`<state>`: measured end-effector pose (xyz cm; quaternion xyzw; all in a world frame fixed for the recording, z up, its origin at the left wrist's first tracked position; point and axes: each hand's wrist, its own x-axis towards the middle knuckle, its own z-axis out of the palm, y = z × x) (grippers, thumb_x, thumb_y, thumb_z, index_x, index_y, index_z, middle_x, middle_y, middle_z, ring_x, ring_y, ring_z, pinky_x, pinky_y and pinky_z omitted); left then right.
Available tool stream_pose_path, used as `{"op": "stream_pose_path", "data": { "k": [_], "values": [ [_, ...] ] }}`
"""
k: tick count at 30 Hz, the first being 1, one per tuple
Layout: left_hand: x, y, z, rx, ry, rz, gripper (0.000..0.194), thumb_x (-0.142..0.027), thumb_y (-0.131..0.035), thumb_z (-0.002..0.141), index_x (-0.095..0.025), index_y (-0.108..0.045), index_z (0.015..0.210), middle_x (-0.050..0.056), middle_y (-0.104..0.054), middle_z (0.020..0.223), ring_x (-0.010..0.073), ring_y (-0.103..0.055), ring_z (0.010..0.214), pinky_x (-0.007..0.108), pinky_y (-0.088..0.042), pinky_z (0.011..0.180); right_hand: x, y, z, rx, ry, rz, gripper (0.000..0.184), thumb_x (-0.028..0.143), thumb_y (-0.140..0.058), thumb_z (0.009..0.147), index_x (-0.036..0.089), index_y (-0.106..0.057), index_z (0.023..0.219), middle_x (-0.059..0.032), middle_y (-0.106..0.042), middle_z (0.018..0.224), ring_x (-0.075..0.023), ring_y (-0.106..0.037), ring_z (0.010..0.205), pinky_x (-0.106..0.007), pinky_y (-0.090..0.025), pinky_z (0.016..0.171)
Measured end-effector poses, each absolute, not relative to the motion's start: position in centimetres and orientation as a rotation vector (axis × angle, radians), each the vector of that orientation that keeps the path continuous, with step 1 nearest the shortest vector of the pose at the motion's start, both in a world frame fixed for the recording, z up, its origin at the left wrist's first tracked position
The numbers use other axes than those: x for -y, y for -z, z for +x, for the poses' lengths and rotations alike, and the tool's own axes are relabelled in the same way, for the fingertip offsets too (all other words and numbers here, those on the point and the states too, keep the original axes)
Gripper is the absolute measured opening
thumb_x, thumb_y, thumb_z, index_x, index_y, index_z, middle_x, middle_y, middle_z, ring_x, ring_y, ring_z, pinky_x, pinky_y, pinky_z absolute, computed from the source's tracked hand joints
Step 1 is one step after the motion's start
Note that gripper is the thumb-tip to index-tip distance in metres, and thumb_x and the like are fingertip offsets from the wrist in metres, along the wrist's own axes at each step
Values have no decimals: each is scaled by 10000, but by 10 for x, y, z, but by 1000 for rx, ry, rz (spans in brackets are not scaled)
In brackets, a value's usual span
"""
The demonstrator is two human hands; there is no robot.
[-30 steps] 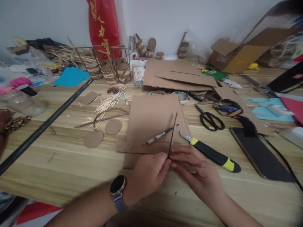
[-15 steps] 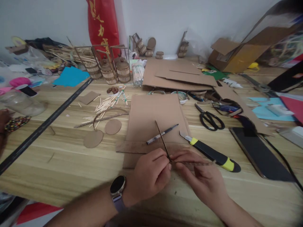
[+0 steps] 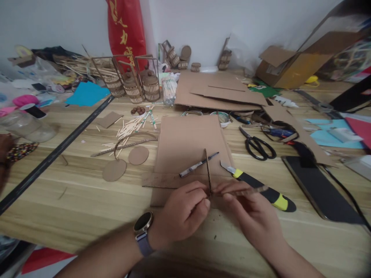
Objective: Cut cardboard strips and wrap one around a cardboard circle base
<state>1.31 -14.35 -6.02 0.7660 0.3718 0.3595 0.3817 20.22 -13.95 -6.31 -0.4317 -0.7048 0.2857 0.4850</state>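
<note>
Your left hand [image 3: 184, 212] and right hand [image 3: 255, 218], equally near, pinch a thin brown cardboard strip [image 3: 208, 172], its long section pointing ahead from their fingertips.

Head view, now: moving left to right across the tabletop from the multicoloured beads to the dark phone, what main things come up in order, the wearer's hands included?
Multicoloured beads → lower cardboard disc → upper cardboard disc → left hand → right hand → dark phone.

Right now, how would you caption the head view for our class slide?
Left hand and right hand pinch narrow corrugated cardboard near a pen and yellow-black utility knife.
</note>
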Motion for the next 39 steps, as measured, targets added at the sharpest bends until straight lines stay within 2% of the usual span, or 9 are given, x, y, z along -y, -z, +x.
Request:
{"op": "stream_pose_path", "data": {
  "k": [4,8,11,14,19,26,31,36,39],
  "values": [
    [143,66,14,-1060,-910,1866,344,-444,-478,983,-195,-486,747,10,-532,755,157,-513,721,271,-386,650,143,60,200,1926,-394,-998,91,182,-613,872,270,-634,884,-23,-766,880,-208,-720,827,-369,-544,768],
    [143,66,16,-1076,-923,1915,237,-264,-429,1003,-176,-548,818,45,-589,866,166,-552,834,274,-430,749,144,63,200,1988,-348,-975,166,153,-600,879,281,-641,975,-6,-775,917,-208,-725,869,-396,-522,840],
    [142,64,17,-1040,-966,1942,203,-155,-422,966,-175,-549,809,53,-600,882,161,-562,855,264,-449,774,145,64,201,1955,-415,-1004,153,171,-581,899,276,-652,984,-14,-769,910,-206,-721,897,-385,-534,843],
    [142,62,17,-1009,-996,1923,201,-135,-439,939,-185,-527,765,45,-602,849,153,-567,820,252,-457,752,145,64,202,1828,-636,-1085,116,234,-565,930,263,-677,928,-39,-763,917,-204,-721,903,-338,-573,791],
    [142,61,16,-980,-1006,1876,233,-164,-444,926,-191,-496,700,45,-606,830,148,-567,779,252,-453,716,139,61,202,1553,-983,-1105,244,386,-542,954,247,-691,820,-53,-755,830,-210,-729,803,-326,-607,740],
    [141,66,15,-1062,-927,1793,273,-349,-507,963,-185,-508,744,6,-525,757,143,-511,721,254,-391,653,147,62,199,1712,-749,-1076,164,331,-537,966,256,-662,890,-55,-752,876,-192,-722,842,-290,-595,746],
    [142,67,16,-1002,-994,1829,233,-256,-490,969,-180,-511,750,22,-558,805,142,-539,785,243,-414,714,146,66,198,1763,-709,-1052,153,406,-624,919,253,-626,914,-38,-745,891,-188,-720,845,-271,-579,719],
    [144,66,16,-1002,-1024,1859,211,-164,-500,921,-182,-492,710,21,-559,799,132,-538,771,227,-416,700,146,66,199,1860,-579,-1070,45,241,-615,906,262,-635,872,-12,-747,874,-170,-713,813,-274,-566,711],
    [144,64,16,-981,-1044,1864,231,-141,-504,895,-185,-461,673,9,-544,767,119,-523,731,213,-401,667,148,63,200,1793,-634,-1097,58,237,-599,920,274,-638,899,6,-749,859,-150,-714,803,-242,-562,708]
  ]
}}
